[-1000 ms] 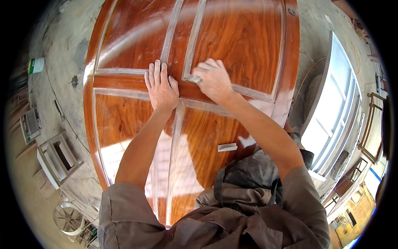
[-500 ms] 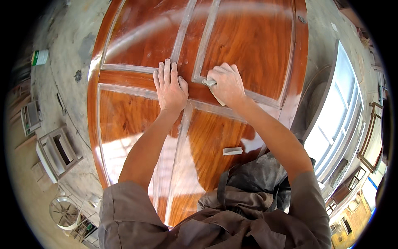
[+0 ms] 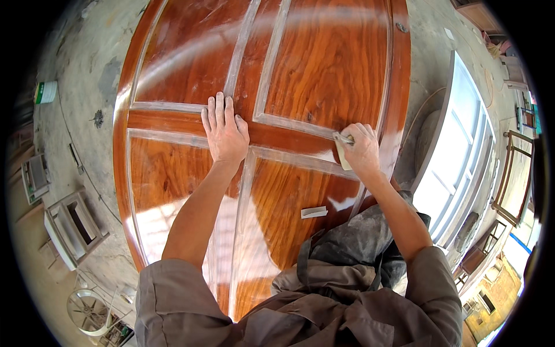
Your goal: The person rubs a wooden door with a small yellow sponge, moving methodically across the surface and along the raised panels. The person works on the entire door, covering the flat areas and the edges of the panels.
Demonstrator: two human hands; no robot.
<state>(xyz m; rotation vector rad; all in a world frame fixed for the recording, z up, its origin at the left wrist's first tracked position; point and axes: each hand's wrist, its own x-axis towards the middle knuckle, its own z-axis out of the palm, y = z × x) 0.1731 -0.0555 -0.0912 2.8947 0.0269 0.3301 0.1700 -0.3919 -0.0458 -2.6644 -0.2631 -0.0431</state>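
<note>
A glossy red-brown panelled wooden door (image 3: 324, 63) lies in front of me, its mouldings dull and whitish. My left hand (image 3: 226, 134) rests flat on the rail near the middle, fingers stretched forward. Farther right, my right hand (image 3: 363, 149) is closed around a folded piece of sandpaper (image 3: 343, 155), pale on the side that shows. It presses this against the moulding along the lower edge of the upper right panel. Part of the sandpaper is hidden under my fingers. A small folded pale strip (image 3: 314, 212) lies on the lower right panel.
Dark grey cloth (image 3: 364, 237) bunches over the door's near right edge. A pale framed panel (image 3: 457, 156) leans at the right. On the concrete floor at the left are a white and green bucket (image 3: 46, 92), a grey wooden frame (image 3: 75, 225) and a round spoked wheel (image 3: 89, 309).
My right hand has slid to the right along the moulding with the sandpaper. My left hand stays flat on nearly the same spot of the door. The whole view has shifted slightly.
</note>
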